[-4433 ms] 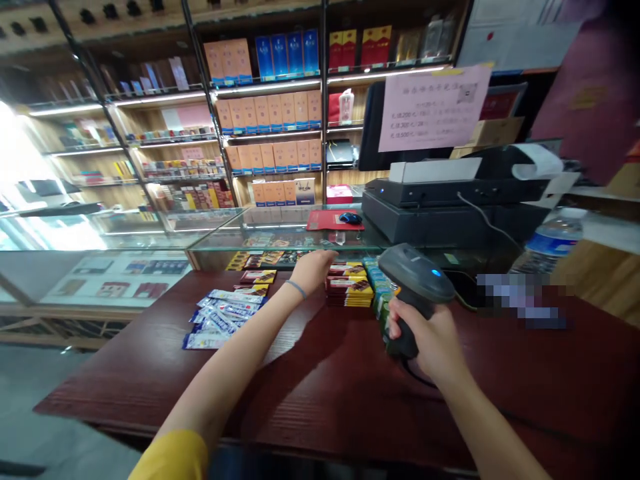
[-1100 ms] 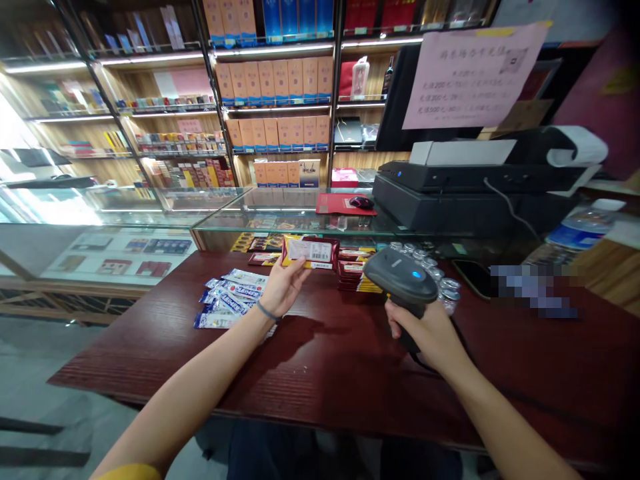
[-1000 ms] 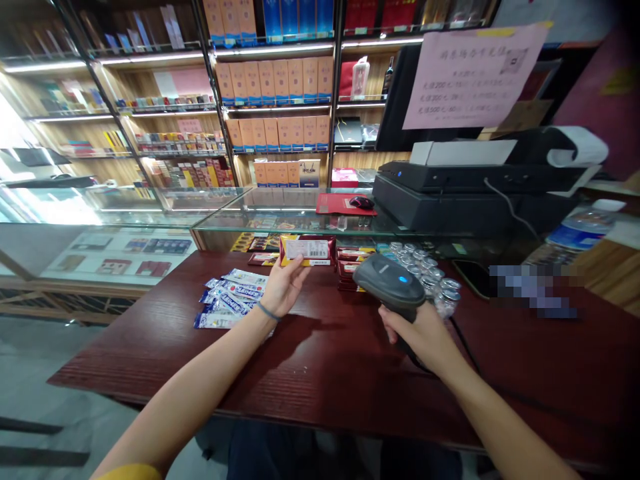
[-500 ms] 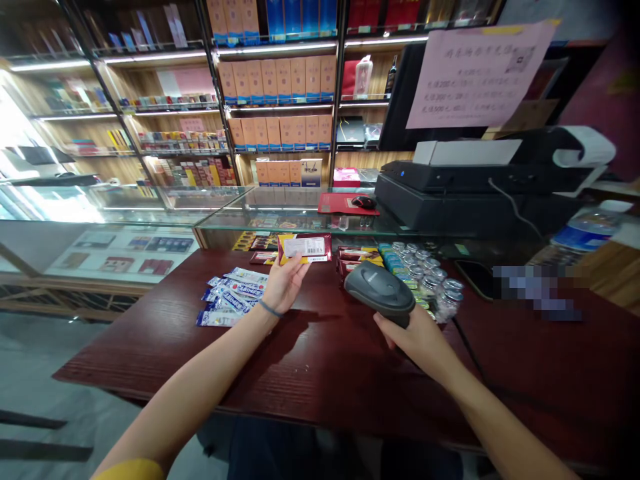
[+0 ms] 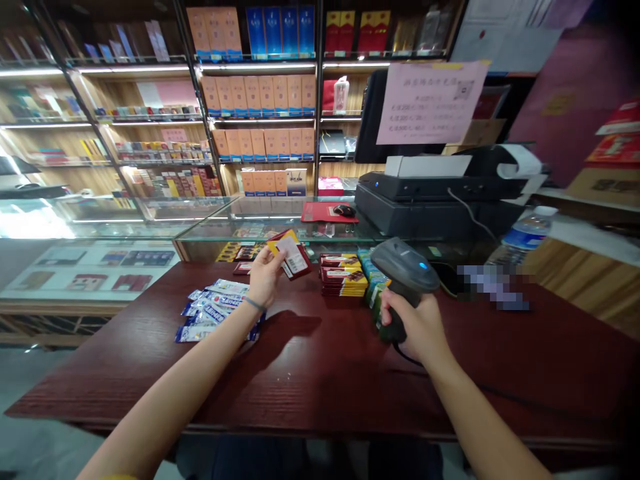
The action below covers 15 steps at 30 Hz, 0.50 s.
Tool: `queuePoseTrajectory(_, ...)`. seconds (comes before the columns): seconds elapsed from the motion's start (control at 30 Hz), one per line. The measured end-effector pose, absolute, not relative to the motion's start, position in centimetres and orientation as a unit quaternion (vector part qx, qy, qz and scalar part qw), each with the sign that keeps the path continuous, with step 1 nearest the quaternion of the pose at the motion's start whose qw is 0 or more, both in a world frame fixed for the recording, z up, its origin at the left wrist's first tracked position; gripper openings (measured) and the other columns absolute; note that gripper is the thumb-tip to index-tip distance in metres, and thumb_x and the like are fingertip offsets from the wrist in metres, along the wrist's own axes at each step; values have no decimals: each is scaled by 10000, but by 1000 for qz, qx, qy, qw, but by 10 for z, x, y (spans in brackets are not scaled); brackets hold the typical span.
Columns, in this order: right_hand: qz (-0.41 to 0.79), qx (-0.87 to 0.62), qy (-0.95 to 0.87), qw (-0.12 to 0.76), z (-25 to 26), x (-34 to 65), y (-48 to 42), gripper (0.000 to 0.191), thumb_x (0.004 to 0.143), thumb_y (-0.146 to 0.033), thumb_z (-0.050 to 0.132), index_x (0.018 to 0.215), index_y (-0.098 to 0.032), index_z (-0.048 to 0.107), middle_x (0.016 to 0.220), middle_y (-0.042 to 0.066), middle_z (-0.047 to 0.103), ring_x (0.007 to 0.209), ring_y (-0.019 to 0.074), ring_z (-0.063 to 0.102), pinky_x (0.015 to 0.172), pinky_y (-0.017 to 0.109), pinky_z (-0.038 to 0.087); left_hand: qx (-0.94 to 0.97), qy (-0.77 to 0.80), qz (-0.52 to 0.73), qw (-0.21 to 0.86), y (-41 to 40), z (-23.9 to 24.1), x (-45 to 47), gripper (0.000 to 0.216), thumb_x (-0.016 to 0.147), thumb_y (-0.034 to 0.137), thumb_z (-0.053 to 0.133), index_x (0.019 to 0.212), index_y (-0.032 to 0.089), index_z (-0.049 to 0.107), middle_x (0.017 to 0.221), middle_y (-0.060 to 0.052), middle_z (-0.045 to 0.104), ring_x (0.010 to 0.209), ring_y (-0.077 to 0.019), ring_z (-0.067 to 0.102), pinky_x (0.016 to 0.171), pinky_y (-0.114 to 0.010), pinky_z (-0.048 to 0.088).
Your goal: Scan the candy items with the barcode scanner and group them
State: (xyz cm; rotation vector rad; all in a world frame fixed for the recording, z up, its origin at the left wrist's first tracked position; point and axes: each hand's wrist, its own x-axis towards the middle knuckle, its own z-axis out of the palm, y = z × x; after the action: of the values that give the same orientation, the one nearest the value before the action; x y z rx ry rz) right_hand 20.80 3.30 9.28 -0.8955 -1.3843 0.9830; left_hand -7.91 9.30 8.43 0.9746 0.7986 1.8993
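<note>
My left hand (image 5: 263, 277) is closed on a red and yellow snack packet (image 5: 290, 255), held tilted above the dark red wooden counter (image 5: 310, 373) with its white barcode label facing me. My right hand (image 5: 417, 323) is wrapped round the handle of a grey barcode scanner (image 5: 405, 270) with a blue light on top, held upright to the right of the packet. Between the hands a stack of similar red and yellow packets (image 5: 343, 273) lies on the counter. Blue and white wrapped bars (image 5: 213, 310) lie in a heap left of my left hand.
A glass display case (image 5: 240, 230) runs behind the counter. A black till and printer (image 5: 440, 200) stand at the back right with a pink notice (image 5: 430, 103) above. A water bottle (image 5: 523, 237) stands at the right. Shelves of boxed goods (image 5: 260, 100) fill the back wall.
My left hand has turned the packet from flat and level to tilted and drawn it lower. My right hand has raised the scanner upright, away from the packet. The view has shifted left.
</note>
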Motion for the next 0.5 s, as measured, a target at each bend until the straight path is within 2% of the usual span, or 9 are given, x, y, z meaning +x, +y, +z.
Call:
queuePoseTrajectory(0.1,438,-361,-557,606,94,211,37,257,875,-346,696,681,-221,585,473,-47,547,437,117,497,476,245,410,501,391,703,320,113,92,-71,254,773,275,805,1016,214,761,1003,-20,785,918,-191,712,875,-286,549)
queuePoseTrajectory(0.23,451,-339,-513,647,96,212,40,235,844,-306,725,686,-208,581,526,-52,563,422,92,493,457,233,394,645,488,564,167,138,103,-46,238,858,253,727,1086,274,792,1081,-36,791,1015,-255,711,956,-317,503)
queuePoseTrajectory(0.37,460,-331,-482,668,101,215,39,242,821,-308,743,688,-206,569,568,-57,572,405,84,495,436,234,393,765,543,345,22,154,105,-10,332,968,236,576,1253,312,729,1169,-93,771,1062,-279,711,930,-339,491)
queuePoseTrajectory(0.5,466,-324,-467,678,107,217,37,257,802,-311,747,665,-203,557,570,-58,564,406,81,498,430,232,398,817,544,183,-55,167,100,17,395,969,157,529,1316,278,676,1140,-129,766,1045,-275,721,876,-328,495)
